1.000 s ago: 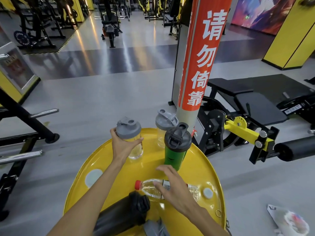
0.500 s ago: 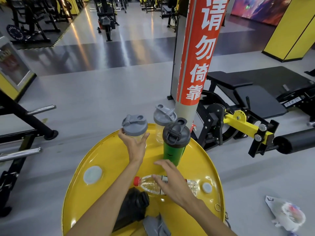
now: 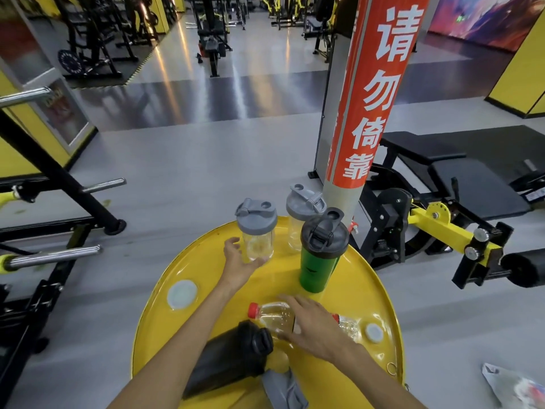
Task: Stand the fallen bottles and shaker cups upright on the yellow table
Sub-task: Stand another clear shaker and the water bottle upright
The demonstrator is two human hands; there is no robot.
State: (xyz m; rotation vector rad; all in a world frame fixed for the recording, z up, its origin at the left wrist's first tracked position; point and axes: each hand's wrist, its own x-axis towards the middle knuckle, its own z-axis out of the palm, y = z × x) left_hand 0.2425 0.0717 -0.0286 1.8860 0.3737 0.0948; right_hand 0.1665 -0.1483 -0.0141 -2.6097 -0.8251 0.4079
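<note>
Right hand (image 3: 312, 327) lies loosely over the fallen water bottle (image 3: 274, 317) near the yellow table (image 3: 380, 293)'s front; left hand (image 3: 240, 262) is open beside the upright clear shaker (image 3: 257, 231). I'd close round its middle, then tip up slowly.

White characters 请勿倚靠, stacked top to bottom on the red banner (image 3: 374, 93) wrapped round the grey pole (image 3: 342, 199) behind the desk. Small dark logo on the green shaker cup (image 3: 317, 268), too small to read. Label on the lying clear bottle (image 3: 280, 318) hidden under the right hand (image 3: 309, 329)
</note>
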